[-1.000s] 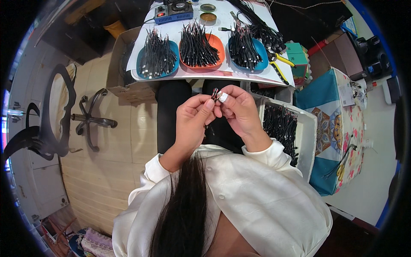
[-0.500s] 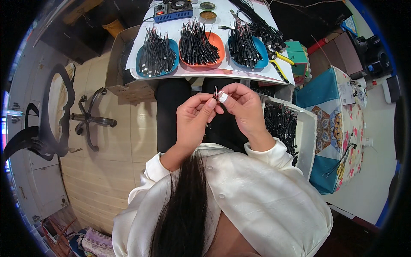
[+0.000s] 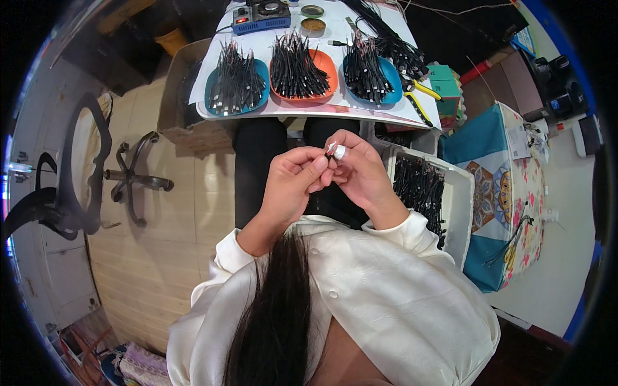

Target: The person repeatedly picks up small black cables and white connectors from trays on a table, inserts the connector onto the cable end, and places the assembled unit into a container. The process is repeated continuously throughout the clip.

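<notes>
Over my lap, my left hand (image 3: 293, 183) pinches a short black cable (image 3: 331, 156) between thumb and fingertips. Only a small piece of the cable shows, with fine wire ends at its top; my fingers cover the rest. My right hand (image 3: 365, 175), its thumb tip wrapped in white tape (image 3: 339, 152), is closed on those wire ends from the other side. The fingertips of both hands touch or nearly touch. Beyond them on the white table are a left blue tray (image 3: 209, 103), an orange tray (image 3: 327, 59) and a right blue tray (image 3: 394, 76), all heaped with short black cables.
A blue soldering station (image 3: 261, 24) and a round tin (image 3: 313, 26) stand at the table's back. Yellow-handled pliers (image 3: 420, 108) lie at its right edge, near a bundle of long black cables (image 3: 389, 45). To my right is a white bin (image 3: 458, 206) holding more cables.
My right hand has shifted slightly left and closed in on my left hand. The wire ends that stood upright between my hands are now mostly covered by my fingers.
</notes>
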{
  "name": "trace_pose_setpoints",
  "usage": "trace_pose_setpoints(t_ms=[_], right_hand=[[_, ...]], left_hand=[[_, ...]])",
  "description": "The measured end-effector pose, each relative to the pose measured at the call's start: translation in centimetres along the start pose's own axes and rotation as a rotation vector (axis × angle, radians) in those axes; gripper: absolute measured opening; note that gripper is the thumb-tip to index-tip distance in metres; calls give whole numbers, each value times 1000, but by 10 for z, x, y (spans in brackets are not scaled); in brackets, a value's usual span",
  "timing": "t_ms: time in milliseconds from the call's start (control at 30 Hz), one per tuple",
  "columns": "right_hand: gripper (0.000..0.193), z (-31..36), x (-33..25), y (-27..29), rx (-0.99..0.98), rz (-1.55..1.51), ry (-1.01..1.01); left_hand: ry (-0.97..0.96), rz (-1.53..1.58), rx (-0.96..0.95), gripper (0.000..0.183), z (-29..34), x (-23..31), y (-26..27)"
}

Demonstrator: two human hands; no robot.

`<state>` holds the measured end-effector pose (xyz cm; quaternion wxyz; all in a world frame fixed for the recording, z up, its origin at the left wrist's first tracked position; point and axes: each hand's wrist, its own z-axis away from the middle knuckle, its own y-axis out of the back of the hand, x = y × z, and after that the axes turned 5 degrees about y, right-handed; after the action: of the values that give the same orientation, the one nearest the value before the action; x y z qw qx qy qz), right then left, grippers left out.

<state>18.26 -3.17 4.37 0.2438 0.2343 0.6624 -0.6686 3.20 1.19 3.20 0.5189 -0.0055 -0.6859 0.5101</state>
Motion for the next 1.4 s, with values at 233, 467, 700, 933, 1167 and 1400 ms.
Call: trace_pose_setpoints(t_ms=[233,467,700,933,1167,1400], right_hand=[[17,-8,-18,21,-45,49,-214],[19,-37,-62,59,-109,520,-322],[25,-218,-232,193,654,2233,321],[51,-281,-245,251,789,2125,13],[45,-294,-245,247,961,1629,52],[11,-260,-283,139,338,254,382]], left_hand=[[140,-188,-21,15,-5,3,7],[139,-338,-19,15,-21,1,18],[138,-224,79,16,-33,-10,22],[158,-215,80,16,-32,-9,28],[129,-216,120,16,-28,-7,27],[103,-90,94,16,-23,-4,24]])
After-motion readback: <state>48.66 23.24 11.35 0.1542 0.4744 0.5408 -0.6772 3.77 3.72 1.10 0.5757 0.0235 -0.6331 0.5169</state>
